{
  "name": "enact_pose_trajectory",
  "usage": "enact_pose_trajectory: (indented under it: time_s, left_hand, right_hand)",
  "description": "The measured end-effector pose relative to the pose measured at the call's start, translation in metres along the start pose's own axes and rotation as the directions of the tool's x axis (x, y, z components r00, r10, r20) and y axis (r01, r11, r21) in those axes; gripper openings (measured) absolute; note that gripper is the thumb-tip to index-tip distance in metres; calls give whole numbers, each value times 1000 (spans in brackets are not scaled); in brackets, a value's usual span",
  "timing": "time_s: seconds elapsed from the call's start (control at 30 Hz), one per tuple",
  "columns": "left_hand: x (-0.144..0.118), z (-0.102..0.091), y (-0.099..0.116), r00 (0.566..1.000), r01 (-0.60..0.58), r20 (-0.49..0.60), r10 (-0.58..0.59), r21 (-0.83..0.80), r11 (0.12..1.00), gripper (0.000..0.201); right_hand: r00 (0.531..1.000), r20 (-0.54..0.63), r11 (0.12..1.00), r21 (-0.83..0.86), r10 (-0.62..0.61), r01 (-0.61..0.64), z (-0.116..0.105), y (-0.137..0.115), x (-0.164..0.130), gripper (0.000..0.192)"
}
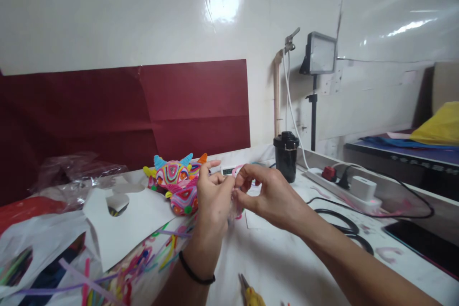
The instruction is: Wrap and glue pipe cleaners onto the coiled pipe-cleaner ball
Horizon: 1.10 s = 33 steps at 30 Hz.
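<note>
My left hand (212, 196) and my right hand (269, 193) meet above the white table (287, 258), fingertips pinching a thin pink pipe cleaner (236, 170) bent into a small loop between them. A black band circles my left wrist. Just behind my left hand sits a colourful pipe-cleaner toy (177, 181) with blue, yellow and orange horns. How the pink strand runs below my fingers is hidden.
Loose coloured pipe cleaners (158, 253) and white paper (122, 224) lie at the left, with plastic bags. Yellow-handled pliers (251, 294) lie near the front edge. A black cup (286, 155), a power strip (344, 182), black cables and a lamp on a stand (318, 55) stand behind.
</note>
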<state>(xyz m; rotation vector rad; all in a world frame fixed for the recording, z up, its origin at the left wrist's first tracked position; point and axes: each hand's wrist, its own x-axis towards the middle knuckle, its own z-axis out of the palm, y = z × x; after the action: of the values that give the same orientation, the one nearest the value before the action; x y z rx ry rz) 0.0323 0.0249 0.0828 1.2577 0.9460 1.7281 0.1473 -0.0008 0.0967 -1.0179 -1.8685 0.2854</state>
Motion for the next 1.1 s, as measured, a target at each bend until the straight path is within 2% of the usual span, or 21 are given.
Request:
enact_pose_trajectory:
  time_s: [0.17,0.33,0.53,0.63,0.73,1.1]
  left_hand:
    - [1,-1,0,1000,9,22,-10,30,1000,40]
    - [-1,-1,1,992,-20,124,12,68,997,44]
    - [-4,-2,1,962,-41,271,-1,149,988,51]
    - [-5,-2,2,944,-32,329,-31,185,982,52]
    - [-6,-2,4,932,-11,357,-61,199,980,52]
    - [-7,-4,5,916,53,381,-127,199,979,50]
  right_hand:
    - [1000,-5,999,-35,-4,4,-1,4,0,24]
    - [987,-59,973,-186,-150,137,-6,12,0,38]
    - [978,121,979,-98,-169,181,-19,17,2,61]
    - [954,230,981,4,-191,196,-24,19,3,65]
    - [933,310,982,107,-182,156,-26,23,4,69]
    - [919,381,993,88,-105,77,-25,26,4,60]
